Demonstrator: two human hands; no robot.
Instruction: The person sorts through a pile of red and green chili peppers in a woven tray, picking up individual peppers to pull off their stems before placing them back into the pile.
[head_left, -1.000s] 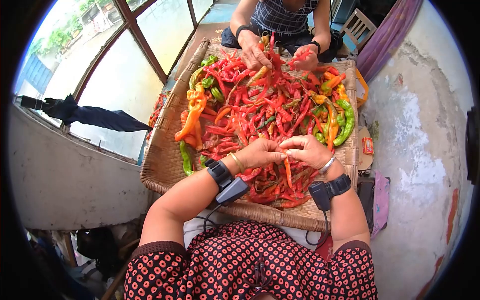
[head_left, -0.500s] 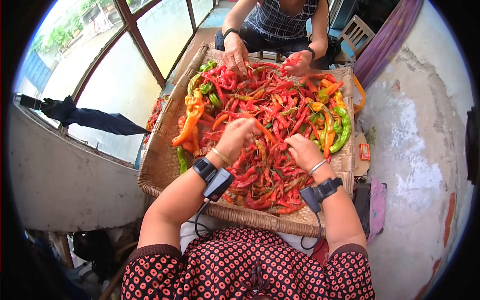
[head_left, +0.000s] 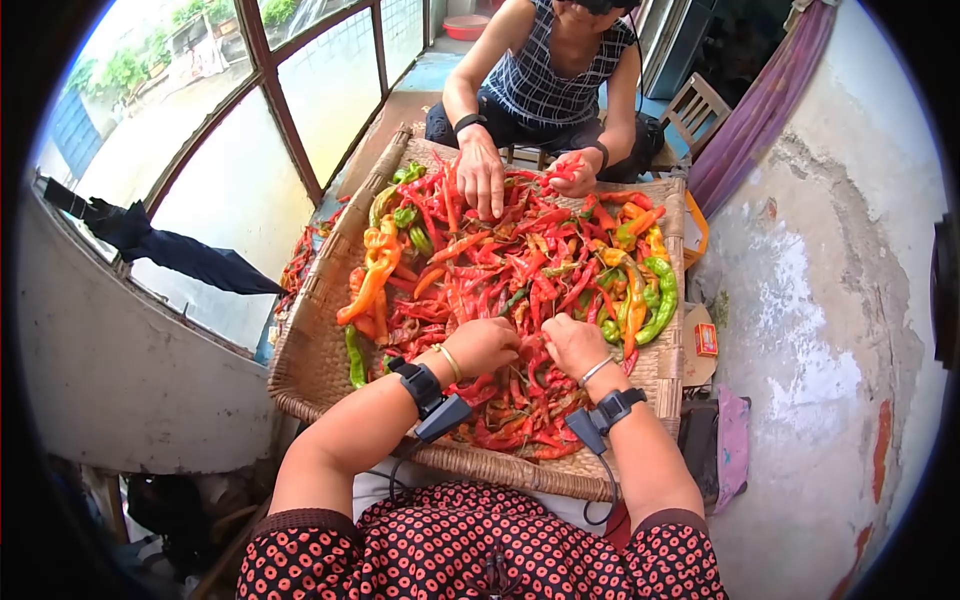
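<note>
A heap of red chili peppers (head_left: 510, 395) fills the middle of a woven tray (head_left: 300, 350). My left hand (head_left: 482, 347) is low over the heap, its fingers curled downward and closed. Close by on its right, my right hand (head_left: 577, 347) has thumb and fingers pinched together above the same chilies. The fingertips of both hands nearly meet, and what they pinch is hidden among the red pods. Orange peppers (head_left: 378, 268) lie along the tray's left side. On its right side are a long green pepper (head_left: 660, 300) and yellow-orange peppers (head_left: 634, 290).
Across the tray sits a person, one hand (head_left: 482, 178) reaching into the chilies, the other hand (head_left: 574, 174) holding something red. A folded dark umbrella (head_left: 200, 258) hangs at the left by the windows. A wooden chair (head_left: 694, 115) and a small red box (head_left: 706, 340) are at the right.
Both my hands have moved lower in the view, toward the near part of the heap. An orange pepper seen between them is no longer there. The other person's left-side hand has moved nearer me.
</note>
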